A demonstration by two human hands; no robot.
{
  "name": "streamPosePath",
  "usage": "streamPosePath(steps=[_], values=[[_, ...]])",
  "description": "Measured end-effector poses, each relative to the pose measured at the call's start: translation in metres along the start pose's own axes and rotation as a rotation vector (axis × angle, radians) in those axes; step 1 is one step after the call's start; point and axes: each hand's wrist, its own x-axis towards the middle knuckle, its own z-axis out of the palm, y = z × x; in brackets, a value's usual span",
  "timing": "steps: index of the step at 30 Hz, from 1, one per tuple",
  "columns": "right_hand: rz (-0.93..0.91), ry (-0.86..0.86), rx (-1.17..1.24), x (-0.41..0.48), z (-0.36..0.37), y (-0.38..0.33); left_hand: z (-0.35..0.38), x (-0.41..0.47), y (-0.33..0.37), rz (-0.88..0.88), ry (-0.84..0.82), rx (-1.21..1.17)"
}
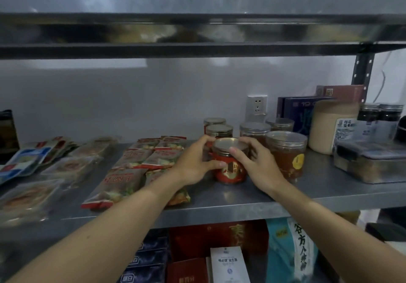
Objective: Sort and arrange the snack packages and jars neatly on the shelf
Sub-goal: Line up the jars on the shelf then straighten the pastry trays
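Observation:
A red-labelled jar with a metal lid stands upright on the grey metal shelf, near its middle. My left hand wraps its left side and my right hand its right side and lid. Two similar jars stand in a row behind it. To the right are larger clear jars with amber contents. Red-edged snack packets lie in rows left of the jar, with clear and blue packets further left.
At the right end of the shelf stand a beige canister, dark boxes, dark jars and a clear lidded box. A wall socket is behind. Boxes and a teal bag fill the lower shelf. An upper shelf hangs overhead.

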Motion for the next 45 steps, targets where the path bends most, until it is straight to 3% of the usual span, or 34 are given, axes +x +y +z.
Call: streamPosePath(steps=[21,26,30,33,38,41,45], values=[[-0.038,0.008,-0.084,-0.001,0.001,-0.001,-0.008,-0.009,-0.005,-0.054,-0.087,0.143],[-0.1,-0.015,-0.246,-0.007,-0.005,-0.012,-0.004,-0.004,0.003,-0.019,-0.03,0.255],[-0.182,0.037,-0.31,-0.012,-0.025,-0.037,0.001,0.005,0.027,0.12,0.129,0.33],[-0.142,0.114,-0.3,-0.011,-0.055,-0.056,0.016,0.01,0.049,0.16,0.17,0.259],[-0.095,0.291,-0.247,-0.024,-0.112,-0.055,0.07,0.008,0.077,0.173,0.083,0.149],[0.057,0.254,-0.158,-0.033,-0.133,-0.025,0.107,0.008,0.074,0.117,0.066,0.113],[0.179,0.082,-0.031,-0.029,-0.144,0.009,0.139,0.01,0.064,0.05,0.178,0.096]])
